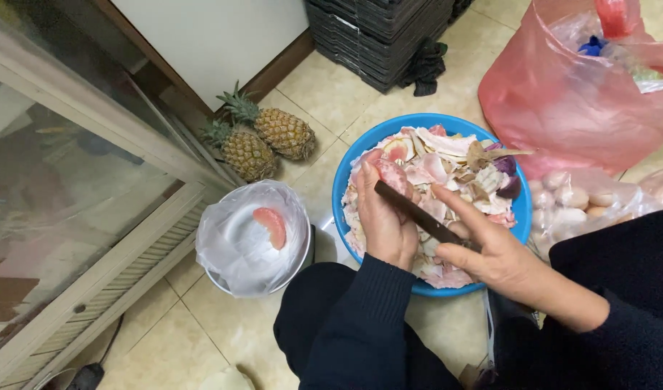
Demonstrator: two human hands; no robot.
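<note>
Beige tiled floor (201,339), with a glass-fronted cabinet (71,188) at the left and stacked dark crates (378,32) at the top. Over a blue basin (360,148) heaped with pink and white fruit peelings (447,155): left hand (385,217) curled around a pink pomelo segment (393,173), right hand (490,249) gripping a dark-bladed knife (418,213) laid against that segment. Beside the basin, a bag-lined bucket (253,242) holding one peeled pink segment (272,225). Near the cabinet, two pineapples (263,137). Upper right, a pink plastic bag (570,94).

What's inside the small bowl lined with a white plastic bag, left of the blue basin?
One pink, peeled fruit segment lies inside the bag-lined bowl, against its right side. The rest of the liner shows bare white plastic. The bowl's own surface under the bag is covered.
</note>
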